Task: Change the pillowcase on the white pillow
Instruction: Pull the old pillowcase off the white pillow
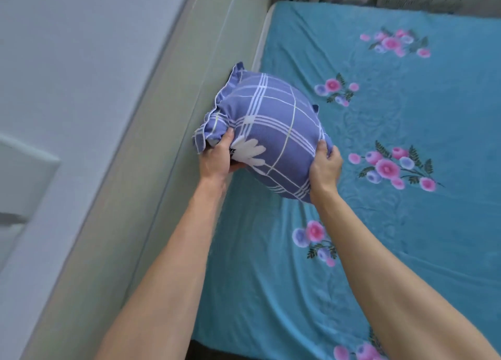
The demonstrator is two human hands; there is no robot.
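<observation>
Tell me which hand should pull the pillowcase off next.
Probably the left hand: it grips the pillowcase's frilled edge by the headboard, where it looks open. The right hand only holds the far corner.

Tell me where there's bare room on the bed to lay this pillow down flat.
Nearly all of the teal floral sheet is bare: the wide stretch right of the right hand and the strip between the forearms toward you. The only crowded spot is along the headboard, where the plaid pillow presses against it with the left hand wedged at its ruffled edge.
</observation>
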